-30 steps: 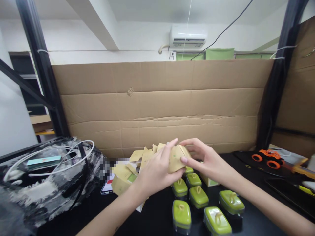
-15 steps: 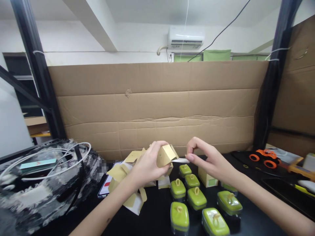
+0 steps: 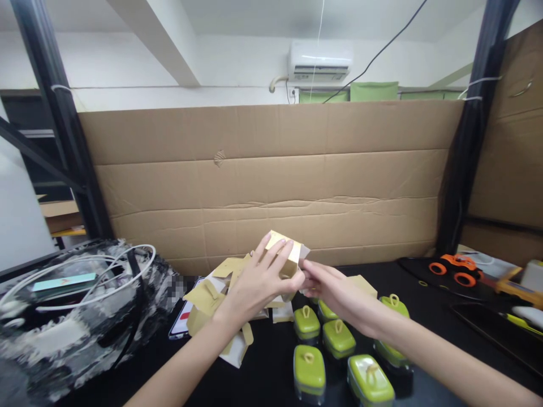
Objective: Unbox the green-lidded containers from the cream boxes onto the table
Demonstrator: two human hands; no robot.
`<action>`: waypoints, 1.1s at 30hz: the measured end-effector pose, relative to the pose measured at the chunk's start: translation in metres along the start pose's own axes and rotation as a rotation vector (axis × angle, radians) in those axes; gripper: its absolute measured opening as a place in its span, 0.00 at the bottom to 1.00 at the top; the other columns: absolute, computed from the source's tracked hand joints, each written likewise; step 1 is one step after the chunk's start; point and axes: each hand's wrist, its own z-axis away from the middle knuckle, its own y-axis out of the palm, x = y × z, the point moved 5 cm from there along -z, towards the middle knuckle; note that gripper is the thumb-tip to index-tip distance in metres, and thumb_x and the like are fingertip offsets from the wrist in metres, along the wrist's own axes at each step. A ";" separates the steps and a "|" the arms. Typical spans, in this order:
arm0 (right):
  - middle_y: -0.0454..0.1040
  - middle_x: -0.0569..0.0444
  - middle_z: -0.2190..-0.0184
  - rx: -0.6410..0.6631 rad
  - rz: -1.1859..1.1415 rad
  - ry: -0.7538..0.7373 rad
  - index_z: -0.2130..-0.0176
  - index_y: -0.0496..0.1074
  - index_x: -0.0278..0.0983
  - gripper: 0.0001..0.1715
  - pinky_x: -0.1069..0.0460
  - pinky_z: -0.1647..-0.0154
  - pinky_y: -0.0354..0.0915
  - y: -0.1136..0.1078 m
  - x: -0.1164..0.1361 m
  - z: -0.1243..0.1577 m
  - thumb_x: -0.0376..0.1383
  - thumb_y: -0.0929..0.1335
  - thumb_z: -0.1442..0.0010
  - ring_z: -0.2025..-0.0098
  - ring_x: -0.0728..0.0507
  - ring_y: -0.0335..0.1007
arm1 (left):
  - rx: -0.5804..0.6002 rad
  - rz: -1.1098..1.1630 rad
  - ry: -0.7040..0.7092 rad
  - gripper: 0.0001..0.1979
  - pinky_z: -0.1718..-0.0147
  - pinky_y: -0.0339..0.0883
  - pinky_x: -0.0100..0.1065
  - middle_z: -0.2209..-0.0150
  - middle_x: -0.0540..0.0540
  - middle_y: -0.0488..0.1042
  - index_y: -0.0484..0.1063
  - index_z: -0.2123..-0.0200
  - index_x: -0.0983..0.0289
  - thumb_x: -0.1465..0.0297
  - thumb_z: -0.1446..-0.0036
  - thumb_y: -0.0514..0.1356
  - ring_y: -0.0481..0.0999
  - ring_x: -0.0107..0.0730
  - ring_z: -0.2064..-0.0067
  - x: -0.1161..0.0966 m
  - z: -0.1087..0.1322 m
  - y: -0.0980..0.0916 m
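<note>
The right hand [image 3: 339, 294] has come back to the little box [image 3: 285, 255], which the left hand [image 3: 258, 280] holds tight above the table [image 3: 271, 373]. The right fingers press its flap. Pushing too hard could squash the box or drop it on the green tubs [image 3: 338, 336].

Beyond your hands a long cardboard sheet [image 3: 271, 181] stands as a screen along the back of the black tabletop [image 3: 263, 373]. Black steel posts [image 3: 470, 135] frame it on your far left and far right. Above the cardboard you face a white wall [image 3: 178, 68] carrying an air conditioner [image 3: 320, 61], with a white ceiling beam [image 3: 156, 39] slanting up-left.
</note>
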 end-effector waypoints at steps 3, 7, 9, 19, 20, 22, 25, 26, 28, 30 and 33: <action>0.74 0.49 0.68 0.034 -0.216 0.134 0.62 0.69 0.38 0.24 0.44 0.54 0.68 0.006 -0.002 0.001 0.50 0.55 0.35 0.65 0.44 0.74 | 0.031 -0.033 0.093 0.15 0.45 0.63 0.52 0.45 0.68 0.68 0.57 0.55 0.59 0.77 0.42 0.57 0.67 0.49 0.42 -0.009 0.001 0.003; 0.74 0.51 0.72 0.047 -0.353 0.243 0.66 0.67 0.37 0.18 0.45 0.57 0.70 0.006 -0.002 0.001 0.45 0.58 0.36 0.70 0.45 0.74 | -0.005 0.096 0.071 0.16 0.42 0.60 0.45 0.42 0.62 0.65 0.58 0.58 0.57 0.82 0.43 0.55 0.62 0.43 0.38 -0.010 0.003 0.002; 0.74 0.52 0.71 0.012 -0.361 0.235 0.66 0.67 0.37 0.13 0.48 0.56 0.70 -0.002 -0.003 -0.001 0.42 0.60 0.37 0.68 0.47 0.74 | -0.039 0.243 -0.086 0.17 0.40 0.57 0.47 0.40 0.59 0.63 0.59 0.58 0.56 0.84 0.44 0.54 0.60 0.41 0.37 0.003 0.005 0.002; 0.71 0.49 0.51 -0.271 0.241 0.076 0.49 0.67 0.36 0.17 0.43 0.57 0.70 -0.092 -0.032 -0.037 0.40 0.66 0.35 0.56 0.42 0.72 | -0.114 0.801 -0.871 0.22 0.51 0.63 0.57 0.50 0.63 0.64 0.46 0.54 0.59 0.72 0.45 0.58 0.69 0.48 0.47 0.054 0.033 0.032; 0.71 0.49 0.51 -0.263 0.344 0.088 0.48 0.67 0.36 0.17 0.43 0.57 0.70 -0.098 -0.038 -0.039 0.39 0.66 0.35 0.55 0.42 0.72 | -0.102 0.888 -0.925 0.23 0.52 0.64 0.55 0.53 0.61 0.66 0.46 0.55 0.58 0.69 0.46 0.59 0.71 0.47 0.50 0.053 0.033 0.034; 0.71 0.49 0.50 -0.233 0.553 0.103 0.49 0.67 0.36 0.17 0.42 0.55 0.70 -0.107 -0.049 -0.042 0.38 0.67 0.36 0.54 0.41 0.71 | -0.090 1.067 -1.016 0.25 0.53 0.66 0.50 0.57 0.57 0.69 0.46 0.57 0.58 0.66 0.49 0.62 0.74 0.44 0.53 0.050 0.031 0.036; 0.70 0.49 0.49 -0.166 0.821 0.123 0.50 0.68 0.36 0.16 0.41 0.54 0.69 -0.114 -0.062 -0.042 0.38 0.67 0.36 0.52 0.41 0.70 | -0.098 1.331 -1.149 0.30 0.55 0.69 0.46 0.60 0.56 0.73 0.45 0.58 0.57 0.65 0.53 0.65 0.77 0.42 0.57 0.044 0.027 0.038; 0.70 0.49 0.49 -0.138 0.890 0.133 0.50 0.69 0.36 0.15 0.41 0.54 0.69 -0.114 -0.066 -0.041 0.38 0.67 0.36 0.53 0.41 0.71 | -0.105 1.408 -1.200 0.31 0.54 0.69 0.46 0.60 0.57 0.74 0.44 0.58 0.58 0.65 0.53 0.66 0.77 0.43 0.57 0.042 0.026 0.038; 0.71 0.49 0.50 -0.072 0.996 0.148 0.51 0.69 0.36 0.14 0.42 0.55 0.69 -0.114 -0.071 -0.040 0.39 0.67 0.36 0.54 0.42 0.71 | -0.117 1.534 -1.307 0.33 0.54 0.70 0.46 0.60 0.61 0.76 0.44 0.55 0.59 0.66 0.53 0.66 0.78 0.44 0.56 0.038 0.025 0.037; 0.72 0.50 0.52 -0.010 1.066 0.125 0.52 0.70 0.36 0.13 0.43 0.56 0.70 -0.110 -0.069 -0.038 0.39 0.66 0.36 0.56 0.43 0.72 | -0.124 1.630 -1.400 0.35 0.53 0.70 0.47 0.58 0.64 0.76 0.43 0.50 0.61 0.67 0.50 0.66 0.79 0.44 0.56 0.035 0.023 0.033; 0.71 0.49 0.51 0.018 1.118 -0.046 0.51 0.70 0.37 0.14 0.41 0.53 0.68 -0.095 -0.047 -0.034 0.38 0.67 0.36 0.53 0.41 0.71 | -0.143 1.721 -1.491 0.37 0.53 0.72 0.45 0.54 0.67 0.76 0.43 0.45 0.63 0.69 0.49 0.66 0.79 0.44 0.56 0.034 0.021 0.027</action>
